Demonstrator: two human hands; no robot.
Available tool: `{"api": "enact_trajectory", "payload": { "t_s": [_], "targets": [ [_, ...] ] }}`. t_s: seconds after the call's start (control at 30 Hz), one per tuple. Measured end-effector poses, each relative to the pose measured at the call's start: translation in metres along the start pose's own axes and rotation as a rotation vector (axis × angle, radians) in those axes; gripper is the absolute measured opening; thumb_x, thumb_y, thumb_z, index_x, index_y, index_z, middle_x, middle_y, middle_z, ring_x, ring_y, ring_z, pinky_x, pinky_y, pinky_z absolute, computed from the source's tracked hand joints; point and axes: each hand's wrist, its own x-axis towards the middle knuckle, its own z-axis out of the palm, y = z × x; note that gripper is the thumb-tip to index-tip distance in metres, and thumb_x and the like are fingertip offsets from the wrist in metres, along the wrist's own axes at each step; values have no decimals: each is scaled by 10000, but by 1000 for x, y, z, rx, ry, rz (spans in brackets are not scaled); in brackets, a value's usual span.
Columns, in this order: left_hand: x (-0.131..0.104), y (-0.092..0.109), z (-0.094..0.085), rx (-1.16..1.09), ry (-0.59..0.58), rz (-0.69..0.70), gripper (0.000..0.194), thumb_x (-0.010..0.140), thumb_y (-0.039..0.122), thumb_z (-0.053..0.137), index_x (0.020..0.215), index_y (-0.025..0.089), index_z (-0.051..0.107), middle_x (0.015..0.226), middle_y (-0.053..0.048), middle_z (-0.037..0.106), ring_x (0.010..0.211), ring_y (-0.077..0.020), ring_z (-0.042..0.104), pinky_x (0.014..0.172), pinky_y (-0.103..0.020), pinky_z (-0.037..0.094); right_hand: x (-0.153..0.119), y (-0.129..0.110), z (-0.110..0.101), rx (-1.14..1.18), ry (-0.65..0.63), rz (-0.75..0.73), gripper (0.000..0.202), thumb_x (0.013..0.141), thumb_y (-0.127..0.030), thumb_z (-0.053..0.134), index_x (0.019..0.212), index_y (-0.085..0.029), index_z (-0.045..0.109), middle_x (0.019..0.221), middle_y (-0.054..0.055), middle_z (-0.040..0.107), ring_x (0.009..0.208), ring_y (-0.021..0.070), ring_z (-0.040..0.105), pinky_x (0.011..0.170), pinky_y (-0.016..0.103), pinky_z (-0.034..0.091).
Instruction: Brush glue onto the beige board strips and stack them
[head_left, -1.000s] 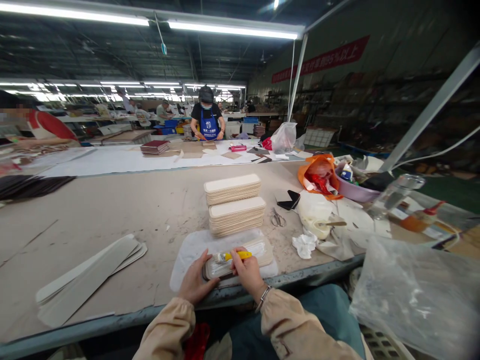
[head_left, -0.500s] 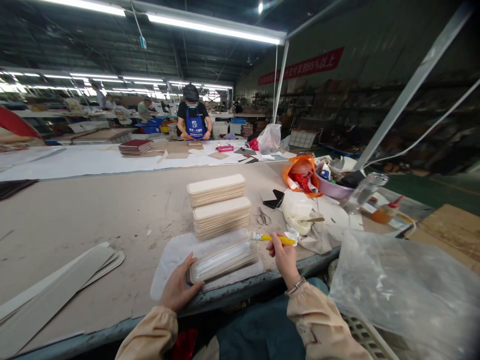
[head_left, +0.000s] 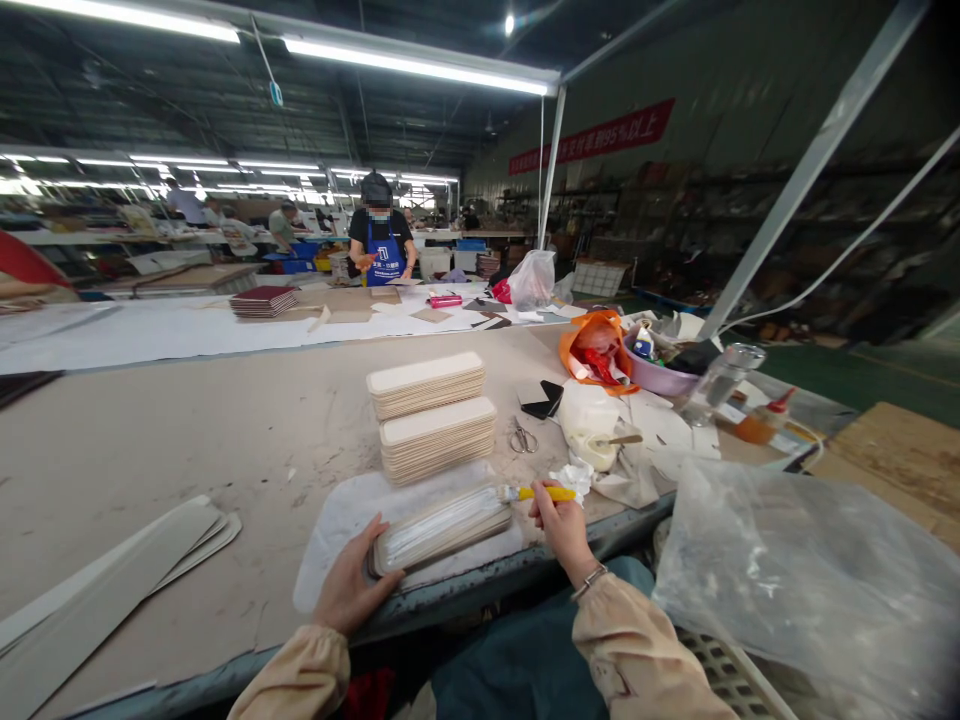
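Observation:
My right hand (head_left: 562,530) is closed round the yellow handle of a paintbrush (head_left: 519,493). Its bristles touch the right end of the top board in a low stack of long, round-cornered boards (head_left: 442,530). Wet, whitish streaks run along that top board. At the stack's left end my left hand (head_left: 354,580) grips it, thumb at the near side and fingers at the far side. The stack lies on a white sheet (head_left: 330,540). Just behind stand two taller stacks of pale boards, a nearer stack (head_left: 439,440) and a farther stack (head_left: 426,385).
Scissors (head_left: 523,437), a tub of white paste (head_left: 596,440) with a stick, and crumpled paper (head_left: 574,476) lie to the right. Beyond are an orange bag (head_left: 574,350), a lilac basin (head_left: 660,378) and a glass bottle (head_left: 724,380). Long grey strips (head_left: 127,590) lie left. A co-worker (head_left: 381,240) stands opposite.
The brush has moved down and slightly left, from above the stack's right end onto the top board. My left hand stays at the stack's left end.

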Motion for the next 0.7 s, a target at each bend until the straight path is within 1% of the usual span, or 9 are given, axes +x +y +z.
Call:
{"api": "enact_trajectory", "payload": {
  "t_s": [0.13, 0.27, 0.37, 0.43, 0.5, 0.57, 0.67, 0.7],
  "targets": [
    [1, 2, 0, 4, 8, 9, 734, 723, 453, 596, 1341, 159, 329, 1270, -104, 540, 1177, -260, 495, 1018, -420, 392, 5, -6, -2, 65, 24, -6, 462, 787, -625, 503, 839, -170, 556, 520, -16, 539, 427, 122, 467, 441, 228, 391],
    [0, 2, 0, 15, -13, 8, 733, 750, 448, 577, 1355, 155, 285, 1285, -117, 522, 1194, -255, 477, 1035, -437, 366, 8, -9, 9, 119, 3, -6, 479, 773, -642, 507, 852, -172, 549, 531, -16, 540, 436, 124, 478, 442, 228, 402],
    [-1, 0, 0, 12, -12, 13, 737, 758, 446, 573, 1363, 162, 262, 1289, -114, 517, 1197, -251, 475, 1036, -436, 364, 9, -7, 17, 88, -47, -5, 481, 768, -643, 511, 846, -170, 556, 521, -13, 542, 431, 131, 487, 440, 237, 407],
    [-1, -1, 1, 4, -8, 19, 740, 754, 448, 578, 1360, 155, 272, 1287, -117, 518, 1200, -255, 473, 1034, -434, 367, 11, -5, 18, 57, -54, -3, 464, 775, -625, 518, 854, -170, 561, 516, -13, 544, 431, 129, 487, 441, 235, 407],
    [0, -3, 1, -6, -6, 23, 737, 741, 448, 590, 1349, 146, 303, 1292, -121, 514, 1205, -264, 467, 1037, -434, 364, 13, -6, 15, 54, -24, 2, 442, 778, -602, 533, 857, -168, 563, 515, -14, 545, 431, 122, 479, 442, 232, 403],
    [1, -4, 2, -17, 2, 19, 735, 728, 438, 604, 1345, 153, 326, 1297, -118, 512, 1206, -269, 466, 1039, -432, 360, 15, -8, 8, 109, 2, 8, 422, 768, -584, 559, 845, -169, 563, 521, -11, 546, 428, 116, 468, 432, 233, 396],
    [-3, 0, 0, -43, 18, 1, 755, 704, 418, 627, 1350, 159, 334, 1290, -123, 517, 1200, -273, 469, 1035, -432, 362, 18, -11, -8, 312, 21, 39, 389, 714, -551, 638, 824, -183, 574, 539, 4, 549, 425, 123, 467, 395, 243, 383],
    [-5, 3, 0, -52, 17, -3, 771, 688, 421, 641, 1346, 151, 344, 1285, -133, 520, 1198, -277, 469, 1035, -434, 362, 21, -12, -12, 391, 61, 66, 375, 674, -533, 682, 788, -192, 578, 531, 9, 540, 413, 129, 461, 369, 248, 364]
  ]
}}
